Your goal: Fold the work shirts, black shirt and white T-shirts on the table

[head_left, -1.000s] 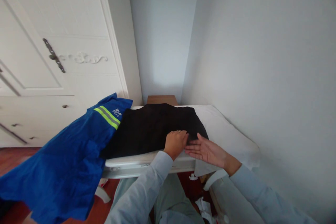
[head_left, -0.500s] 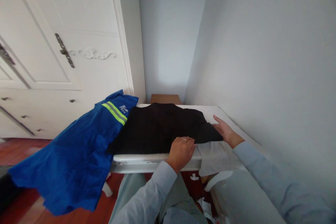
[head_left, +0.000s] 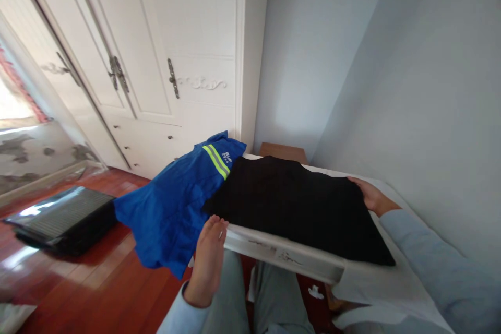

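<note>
A black garment (head_left: 289, 203) lies spread flat over the white table (head_left: 282, 258), its front right corner reaching past the front edge. My left hand (head_left: 207, 261) is at the garment's front left edge, seen from the side, with its fingers stretched out and a ring on one finger. At the garment's far right edge my right hand (head_left: 371, 198) touches the cloth, fingers extended along it; part of its grip is hidden. A blue work garment (head_left: 172, 203) with a yellow-green and grey reflective stripe overlaps the table's left end and hangs down toward the floor.
White wardrobes (head_left: 195, 26) stand behind at the left, grey-blue walls meet at the right. A brown box (head_left: 284, 152) is behind the table. A dark, ribbed flat case (head_left: 66, 219) sits on the red wooden floor (head_left: 117, 282). White scraps (head_left: 316, 292) lie underneath.
My view has turned left. My left hand has moved from the garment's front middle to its left edge and straightened. The black garment's right side is now spread out flat.
</note>
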The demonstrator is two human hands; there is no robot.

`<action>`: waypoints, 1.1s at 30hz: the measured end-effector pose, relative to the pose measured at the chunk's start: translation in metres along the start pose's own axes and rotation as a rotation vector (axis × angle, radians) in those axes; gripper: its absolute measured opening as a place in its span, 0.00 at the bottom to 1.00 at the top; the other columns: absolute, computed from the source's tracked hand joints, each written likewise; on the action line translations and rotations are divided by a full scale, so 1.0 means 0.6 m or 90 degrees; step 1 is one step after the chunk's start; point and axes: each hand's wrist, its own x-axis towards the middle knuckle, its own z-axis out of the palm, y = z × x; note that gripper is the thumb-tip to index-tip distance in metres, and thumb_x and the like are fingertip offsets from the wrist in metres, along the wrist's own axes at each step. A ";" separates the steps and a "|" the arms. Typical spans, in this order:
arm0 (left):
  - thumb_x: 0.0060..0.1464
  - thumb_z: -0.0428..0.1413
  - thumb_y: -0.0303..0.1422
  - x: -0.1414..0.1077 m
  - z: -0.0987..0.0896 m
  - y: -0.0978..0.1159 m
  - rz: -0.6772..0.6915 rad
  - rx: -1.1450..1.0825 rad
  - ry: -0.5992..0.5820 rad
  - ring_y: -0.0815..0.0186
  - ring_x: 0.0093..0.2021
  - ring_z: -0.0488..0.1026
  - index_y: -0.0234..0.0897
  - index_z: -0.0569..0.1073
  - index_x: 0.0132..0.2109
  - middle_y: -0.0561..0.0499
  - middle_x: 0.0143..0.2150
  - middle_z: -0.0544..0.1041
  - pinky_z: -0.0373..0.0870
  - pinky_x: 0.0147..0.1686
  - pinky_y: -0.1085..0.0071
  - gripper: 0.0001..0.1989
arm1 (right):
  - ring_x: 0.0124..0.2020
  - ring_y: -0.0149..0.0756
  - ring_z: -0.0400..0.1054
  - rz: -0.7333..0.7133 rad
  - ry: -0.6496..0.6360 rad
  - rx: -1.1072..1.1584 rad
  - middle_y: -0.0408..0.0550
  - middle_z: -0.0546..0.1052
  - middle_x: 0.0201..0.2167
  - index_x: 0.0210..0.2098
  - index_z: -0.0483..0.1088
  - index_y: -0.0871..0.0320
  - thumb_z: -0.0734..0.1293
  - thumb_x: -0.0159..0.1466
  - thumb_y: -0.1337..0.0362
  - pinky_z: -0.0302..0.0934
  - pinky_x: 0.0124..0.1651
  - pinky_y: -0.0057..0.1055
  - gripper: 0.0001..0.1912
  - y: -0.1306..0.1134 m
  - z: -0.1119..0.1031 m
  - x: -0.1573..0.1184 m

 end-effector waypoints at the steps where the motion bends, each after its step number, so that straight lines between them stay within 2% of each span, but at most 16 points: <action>1: 0.54 0.56 0.29 0.005 -0.006 0.013 -0.011 -0.030 0.011 0.58 0.55 0.75 0.40 0.74 0.43 0.45 0.47 0.78 0.69 0.62 0.58 0.08 | 0.30 0.46 0.78 0.057 -0.007 0.038 0.60 0.80 0.25 0.21 0.75 0.60 0.58 0.69 0.64 0.69 0.41 0.39 0.23 -0.006 0.004 0.002; 3: 0.55 0.53 0.28 0.010 -0.010 0.032 -0.025 -0.075 0.046 0.60 0.52 0.76 0.40 0.74 0.40 0.46 0.44 0.78 0.70 0.62 0.59 0.06 | 0.30 0.42 0.78 0.190 -0.018 0.132 0.60 0.80 0.24 0.21 0.74 0.60 0.58 0.70 0.64 0.68 0.42 0.36 0.23 -0.017 0.011 0.002; 5: 0.56 0.51 0.27 0.012 -0.007 0.045 -0.044 -0.106 0.065 0.61 0.50 0.77 0.39 0.72 0.39 0.44 0.44 0.79 0.72 0.60 0.60 0.06 | 0.27 0.40 0.77 0.255 -0.018 0.179 0.59 0.80 0.23 0.23 0.75 0.61 0.61 0.70 0.62 0.68 0.42 0.36 0.22 -0.026 0.018 -0.002; 9: 0.59 0.49 0.26 0.018 0.008 0.070 -0.095 -0.069 0.035 0.63 0.45 0.78 0.36 0.71 0.36 0.42 0.45 0.78 0.77 0.49 0.64 0.07 | 0.25 0.40 0.76 0.309 -0.056 0.175 0.59 0.81 0.25 0.26 0.77 0.63 0.65 0.69 0.58 0.69 0.44 0.39 0.19 -0.031 0.027 -0.005; 12: 0.59 0.50 0.26 0.027 0.026 0.084 -0.140 -0.027 0.002 0.63 0.43 0.78 0.35 0.71 0.36 0.42 0.45 0.77 0.77 0.42 0.68 0.06 | 0.28 0.42 0.78 0.287 -0.099 0.136 0.60 0.82 0.29 0.29 0.78 0.62 0.68 0.66 0.58 0.70 0.44 0.39 0.15 -0.025 0.030 0.001; 15: 0.58 0.51 0.24 0.043 0.046 0.086 -0.209 -0.055 0.008 0.63 0.40 0.78 0.34 0.70 0.34 0.40 0.42 0.76 0.77 0.40 0.68 0.06 | 0.29 0.45 0.78 0.222 -0.074 0.025 0.58 0.82 0.29 0.28 0.77 0.60 0.73 0.60 0.60 0.73 0.42 0.40 0.09 -0.012 0.031 0.019; 18: 0.56 0.55 0.24 0.065 0.059 0.077 -0.224 -0.055 0.017 0.68 0.30 0.76 0.35 0.70 0.32 0.47 0.32 0.74 0.74 0.31 0.73 0.05 | 0.31 0.48 0.77 0.075 0.056 -0.189 0.53 0.80 0.25 0.25 0.75 0.58 0.75 0.55 0.63 0.72 0.42 0.42 0.07 0.003 0.030 0.040; 21: 0.48 0.65 0.30 0.089 0.063 0.065 -0.171 0.067 -0.038 0.72 0.20 0.67 0.36 0.69 0.29 0.56 0.24 0.69 0.63 0.20 0.76 0.11 | 0.37 0.53 0.78 -0.059 0.137 -0.362 0.54 0.80 0.26 0.27 0.76 0.57 0.73 0.56 0.62 0.70 0.45 0.44 0.06 0.007 0.031 0.053; 23: 0.43 0.69 0.33 0.103 0.064 0.058 -0.072 0.189 -0.087 0.74 0.18 0.62 0.36 0.68 0.26 0.59 0.21 0.66 0.55 0.18 0.76 0.15 | 0.41 0.56 0.77 -0.105 0.150 -0.404 0.56 0.82 0.31 0.30 0.77 0.57 0.71 0.58 0.61 0.68 0.46 0.45 0.06 0.003 0.034 0.055; 25: 0.40 0.70 0.33 0.110 0.068 0.052 0.069 0.295 -0.090 0.73 0.21 0.63 0.36 0.70 0.27 0.59 0.22 0.67 0.56 0.20 0.76 0.15 | 0.45 0.58 0.77 -0.148 0.162 -0.428 0.58 0.83 0.36 0.34 0.78 0.57 0.70 0.60 0.60 0.68 0.48 0.46 0.08 -0.003 0.040 0.050; 27: 0.39 0.71 0.33 0.112 0.078 0.046 0.174 0.334 -0.042 0.70 0.29 0.70 0.35 0.74 0.32 0.56 0.28 0.73 0.65 0.29 0.75 0.15 | 0.47 0.58 0.76 -0.198 0.163 -0.456 0.59 0.83 0.40 0.39 0.78 0.57 0.67 0.63 0.60 0.67 0.50 0.46 0.10 -0.011 0.048 0.041; 28: 0.39 0.71 0.33 0.112 0.085 0.043 0.190 0.320 -0.016 0.67 0.34 0.73 0.35 0.74 0.36 0.54 0.33 0.75 0.68 0.35 0.74 0.17 | 0.48 0.57 0.76 -0.223 0.156 -0.474 0.59 0.83 0.42 0.41 0.78 0.57 0.66 0.64 0.60 0.67 0.50 0.45 0.11 -0.014 0.053 0.035; 30: 0.41 0.71 0.30 0.112 0.099 0.035 0.157 0.251 0.023 0.64 0.42 0.75 0.35 0.73 0.43 0.50 0.40 0.77 0.71 0.44 0.70 0.22 | 0.48 0.56 0.76 -0.262 0.131 -0.521 0.59 0.82 0.43 0.45 0.77 0.57 0.64 0.66 0.60 0.67 0.50 0.44 0.14 -0.023 0.063 0.020; 33: 0.44 0.69 0.25 0.118 0.119 0.022 0.100 0.177 0.049 0.63 0.45 0.77 0.36 0.71 0.47 0.49 0.43 0.78 0.71 0.50 0.66 0.23 | 0.44 0.53 0.77 -0.293 0.105 -0.614 0.58 0.83 0.41 0.48 0.76 0.57 0.61 0.69 0.61 0.66 0.45 0.40 0.15 -0.041 0.080 -0.008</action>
